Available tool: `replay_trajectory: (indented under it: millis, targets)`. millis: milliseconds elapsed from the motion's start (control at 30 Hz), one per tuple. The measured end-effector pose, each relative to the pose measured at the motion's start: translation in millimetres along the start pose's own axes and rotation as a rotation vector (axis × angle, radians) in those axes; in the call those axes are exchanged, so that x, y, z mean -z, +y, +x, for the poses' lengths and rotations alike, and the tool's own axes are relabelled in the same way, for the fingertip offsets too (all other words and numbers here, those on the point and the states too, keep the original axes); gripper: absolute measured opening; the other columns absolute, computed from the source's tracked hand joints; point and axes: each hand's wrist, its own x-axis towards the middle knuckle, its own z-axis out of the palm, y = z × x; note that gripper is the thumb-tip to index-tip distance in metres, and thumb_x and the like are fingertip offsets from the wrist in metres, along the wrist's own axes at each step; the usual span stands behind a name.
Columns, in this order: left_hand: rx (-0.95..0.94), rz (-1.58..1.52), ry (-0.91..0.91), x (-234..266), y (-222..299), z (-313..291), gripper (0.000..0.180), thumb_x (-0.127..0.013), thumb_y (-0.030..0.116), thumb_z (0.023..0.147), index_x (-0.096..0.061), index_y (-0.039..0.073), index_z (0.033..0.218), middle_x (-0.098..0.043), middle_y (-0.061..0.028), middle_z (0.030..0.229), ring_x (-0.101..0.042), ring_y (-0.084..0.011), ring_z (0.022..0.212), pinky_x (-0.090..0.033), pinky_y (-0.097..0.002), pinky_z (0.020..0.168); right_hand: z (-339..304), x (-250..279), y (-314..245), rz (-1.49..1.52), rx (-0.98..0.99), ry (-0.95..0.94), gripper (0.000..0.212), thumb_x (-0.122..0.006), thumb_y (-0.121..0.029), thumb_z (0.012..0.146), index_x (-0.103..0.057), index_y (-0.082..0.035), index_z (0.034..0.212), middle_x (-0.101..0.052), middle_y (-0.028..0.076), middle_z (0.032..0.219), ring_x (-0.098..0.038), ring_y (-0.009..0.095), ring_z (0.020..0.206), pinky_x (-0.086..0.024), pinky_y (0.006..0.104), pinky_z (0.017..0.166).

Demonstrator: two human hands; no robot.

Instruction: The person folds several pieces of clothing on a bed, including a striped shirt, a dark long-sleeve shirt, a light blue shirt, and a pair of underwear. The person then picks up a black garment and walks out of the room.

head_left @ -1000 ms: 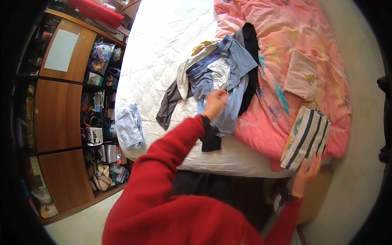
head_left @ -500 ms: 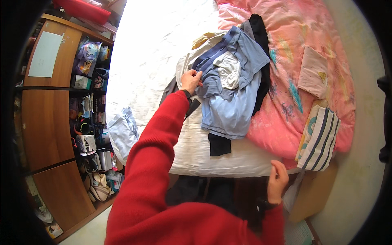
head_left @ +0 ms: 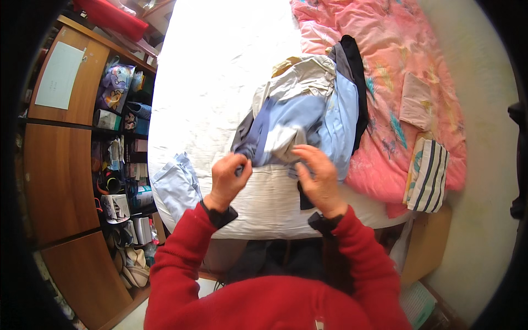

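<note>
"One blue garment [head_left: 300,111]: what could go wrong with it from here?"

"On the left, the left hand [head_left: 224,180] has its fingers clamped on a bunched edge, so a pull there could crease the waistband [head_left: 260,129]. Further right, the pale cloth [head_left: 281,143] might ruck up or slip if only one side moves. Rightmost, the light blue garment [head_left: 342,124] could be dragged along, because the pieces overlap."

"Is the right hand [head_left: 320,184] gripping too?"

"I cannot tell. Thumb and forefinger look apart, but blur hides whether those fingers have caught any cloth."

"And where does everything lie?"

"The folded pale blue cloth [head_left: 177,184] is apart, to the left of the left fingers. The bunched edge sits within their grip, and the waistband runs away just right of them. The blue body spreads ahead, between both sets of fingers. The pale cloth is just left of the right fingertips; the light blue garment lies ahead and right of them."
</note>
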Motion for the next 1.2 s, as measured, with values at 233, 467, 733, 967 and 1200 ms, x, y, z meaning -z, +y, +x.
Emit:
replay_trajectory:
  millis: [233,467,733,967,1200]
  targets:
    - [0.054,-0.149,-0.220,65,10,-46,0.015,-0.066,-0.005,0.074,-0.063,0.004,0.086,-0.063,-0.0113,0.079,-0.063,-0.0298,0.073,-0.049,-0.0358,0.066,-21,-92,-40,0.055,0.031,-0.329,0.029,-0.057,0.000,0.074,-0.064,-0.005,0.101,-0.066,0.012,0.092,-0.061,0.033,0.087,-0.050,0.0415,0.076]
    - [0.275,-0.299,-0.198,117,2,-53,0.030,-0.046,-0.012,0.073,-0.065,0.000,0.092,-0.067,-0.0116,0.083,-0.065,-0.0213,0.077,-0.051,-0.0294,0.073,-59,-104,-57,0.006,0.031,-0.369,0.003,-0.062,-0.009,0.073,-0.065,-0.010,0.073,-0.056,0.007,0.076,-0.058,0.029,0.082,-0.048,0.0395,0.069]
    - [0.288,-0.647,-0.360,181,20,-52,0.052,-0.032,-0.012,0.061,-0.067,-0.002,0.098,-0.060,-0.0095,0.100,-0.059,-0.0182,0.097,-0.044,-0.0252,0.091,-55,-113,-99,0.068,-0.149,-0.044,0.036,-0.067,-0.010,0.079,-0.063,-0.003,0.115,-0.064,0.013,0.104,-0.061,0.025,0.083,-0.050,0.0337,0.073]
    - [0.047,-0.569,-0.559,229,55,-52,0.052,-0.040,-0.004,0.064,-0.071,0.000,0.104,-0.063,-0.0122,0.095,-0.062,-0.0204,0.084,-0.048,-0.0270,0.077,-38,-157,-101,-0.069,-0.002,-0.024,0.053,-0.071,-0.016,0.079,-0.056,-0.005,0.128,-0.061,0.015,0.119,-0.060,0.030,0.106,-0.049,0.0361,0.091]
    - [0.078,-0.808,-0.637,245,71,-70,0.035,-0.048,-0.001,0.082,-0.072,-0.001,0.107,-0.069,-0.0148,0.101,-0.065,-0.0238,0.092,-0.047,-0.0305,0.085,-93,-158,-51,-0.365,-0.273,-0.307,0.039,-0.064,-0.014,0.068,-0.069,-0.006,0.105,-0.068,0.022,0.090,-0.064,0.040,0.092,-0.050,0.0470,0.086]
